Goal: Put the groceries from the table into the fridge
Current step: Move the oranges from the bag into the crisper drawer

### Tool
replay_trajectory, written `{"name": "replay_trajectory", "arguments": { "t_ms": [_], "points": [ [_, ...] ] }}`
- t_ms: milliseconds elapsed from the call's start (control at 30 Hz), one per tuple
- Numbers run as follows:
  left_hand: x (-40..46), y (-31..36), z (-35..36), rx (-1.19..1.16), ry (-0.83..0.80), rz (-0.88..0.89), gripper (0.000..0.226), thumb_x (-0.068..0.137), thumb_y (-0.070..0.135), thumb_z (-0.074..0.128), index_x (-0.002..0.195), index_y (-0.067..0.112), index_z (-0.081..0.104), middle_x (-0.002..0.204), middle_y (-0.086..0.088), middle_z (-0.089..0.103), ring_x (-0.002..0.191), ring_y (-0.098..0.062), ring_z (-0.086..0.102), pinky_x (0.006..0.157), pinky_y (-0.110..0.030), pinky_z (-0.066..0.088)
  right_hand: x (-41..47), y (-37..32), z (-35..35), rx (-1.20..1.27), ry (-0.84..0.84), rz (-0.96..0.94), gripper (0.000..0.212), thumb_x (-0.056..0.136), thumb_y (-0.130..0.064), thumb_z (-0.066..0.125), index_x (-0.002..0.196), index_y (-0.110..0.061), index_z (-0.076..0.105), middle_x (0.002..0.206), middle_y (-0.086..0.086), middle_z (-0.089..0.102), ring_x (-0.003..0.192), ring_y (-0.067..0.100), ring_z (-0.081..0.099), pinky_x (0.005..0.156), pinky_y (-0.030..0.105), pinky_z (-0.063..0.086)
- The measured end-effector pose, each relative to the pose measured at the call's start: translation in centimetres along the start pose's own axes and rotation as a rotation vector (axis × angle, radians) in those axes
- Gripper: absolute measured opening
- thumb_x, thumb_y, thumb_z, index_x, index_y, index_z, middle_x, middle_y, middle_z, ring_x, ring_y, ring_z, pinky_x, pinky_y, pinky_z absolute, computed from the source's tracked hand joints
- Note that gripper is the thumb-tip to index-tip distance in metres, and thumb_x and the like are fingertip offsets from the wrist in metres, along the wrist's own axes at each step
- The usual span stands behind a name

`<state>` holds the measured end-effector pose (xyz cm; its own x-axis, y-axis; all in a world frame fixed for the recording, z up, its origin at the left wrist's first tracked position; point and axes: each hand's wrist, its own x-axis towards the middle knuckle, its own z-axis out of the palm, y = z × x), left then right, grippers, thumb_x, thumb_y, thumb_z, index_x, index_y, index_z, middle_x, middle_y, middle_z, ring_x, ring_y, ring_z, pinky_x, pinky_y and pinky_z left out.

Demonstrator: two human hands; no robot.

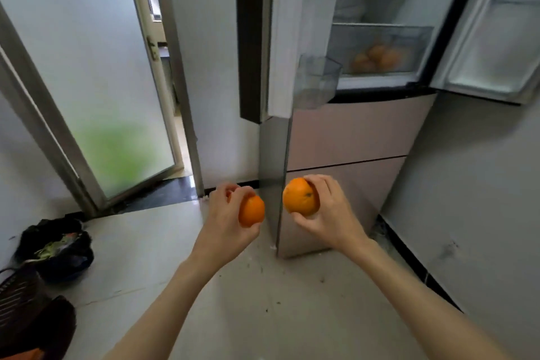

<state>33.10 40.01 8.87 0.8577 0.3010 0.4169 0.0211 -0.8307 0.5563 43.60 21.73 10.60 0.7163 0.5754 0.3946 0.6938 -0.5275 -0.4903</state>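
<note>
My left hand (pixel 226 213) grips a small orange (pixel 252 211) and my right hand (pixel 328 209) grips a larger orange (pixel 299 196). Both are held low in front of the fridge (pixel 350 131), whose two upper doors stand open. Inside, a clear drawer (pixel 380 50) holds several oranges (pixel 378 58). The shelves above it look bare. The left fridge door (pixel 277 32) carries a clear door bin (pixel 317 80).
A frosted glass door (pixel 96 82) stands ajar at the left, with a dark threshold below. A black bag of scraps (pixel 57 248) and a dark basket (pixel 20 295) sit on the pale tiled floor at lower left. A grey wall (pixel 473 199) is close on the right.
</note>
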Motion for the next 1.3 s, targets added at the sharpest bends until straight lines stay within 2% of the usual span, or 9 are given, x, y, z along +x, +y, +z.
{"name": "replay_trajectory", "arguments": {
  "t_ms": [167,367,500,800,1033,1133,1300],
  "points": [
    [5.5,8.3,7.5,-0.032,-0.002,0.133,0.060,0.069,0.024,0.078,0.122,0.021,0.049,0.128,-0.009,0.036,0.115,-0.023,0.037,0.084,-0.025,0.035,-0.1,8.5,-8.4,-0.061,0.111,0.046,0.070,0.072,-0.028,0.077,0.131,-0.014,0.042,0.128,0.007,0.044,0.113,0.016,0.040,0.087,0.022,0.034],
    [13.2,16.1,12.8,0.002,0.008,0.331,0.056,0.072,0.027,0.075,0.121,0.019,0.049,0.126,-0.011,0.036,0.113,-0.025,0.039,0.084,-0.028,0.037,2.2,16.0,-15.1,-0.103,0.227,0.087,0.070,0.069,-0.028,0.079,0.128,-0.012,0.046,0.125,0.009,0.048,0.111,0.021,0.045,0.086,0.024,0.035],
    [18.6,19.3,15.8,-0.010,0.049,0.351,0.057,0.074,0.027,0.074,0.124,0.018,0.047,0.130,-0.010,0.034,0.115,-0.023,0.038,0.082,-0.025,0.037,5.6,20.4,-17.4,-0.129,0.289,0.095,0.067,0.068,-0.027,0.079,0.125,-0.009,0.048,0.119,0.011,0.051,0.106,0.023,0.048,0.084,0.025,0.035],
    [34.6,21.2,21.9,-0.069,0.193,0.371,0.059,0.073,0.025,0.075,0.123,0.020,0.045,0.128,-0.006,0.037,0.113,-0.022,0.045,0.085,-0.027,0.042,19.2,29.2,-21.7,-0.138,0.334,0.028,0.070,0.072,-0.028,0.076,0.132,-0.014,0.042,0.127,0.006,0.045,0.115,0.017,0.041,0.090,0.020,0.030],
    [48.0,21.7,22.5,-0.056,0.302,0.344,0.061,0.073,0.024,0.075,0.125,0.021,0.044,0.131,-0.006,0.034,0.115,-0.024,0.044,0.087,-0.034,0.047,32.2,33.1,-24.6,-0.114,0.377,-0.056,0.070,0.073,-0.033,0.075,0.132,-0.017,0.040,0.128,0.003,0.044,0.116,0.017,0.042,0.091,0.026,0.039],
    [52.3,21.5,21.8,-0.049,0.359,0.313,0.059,0.071,0.019,0.075,0.123,0.019,0.047,0.129,-0.009,0.037,0.117,-0.027,0.044,0.090,-0.036,0.045,37.4,33.6,-24.9,-0.051,0.403,-0.073,0.070,0.073,-0.030,0.074,0.133,-0.015,0.041,0.127,0.005,0.046,0.117,0.019,0.042,0.092,0.024,0.034],
    [58.0,20.3,20.8,-0.085,0.502,0.191,0.059,0.071,0.018,0.075,0.123,0.016,0.049,0.127,-0.011,0.041,0.115,-0.026,0.046,0.092,-0.027,0.037,45.9,33.8,-24.4,0.122,0.423,-0.086,0.064,0.072,-0.030,0.075,0.126,-0.017,0.044,0.124,0.005,0.050,0.116,0.022,0.046,0.094,0.031,0.038]
  ]
}}
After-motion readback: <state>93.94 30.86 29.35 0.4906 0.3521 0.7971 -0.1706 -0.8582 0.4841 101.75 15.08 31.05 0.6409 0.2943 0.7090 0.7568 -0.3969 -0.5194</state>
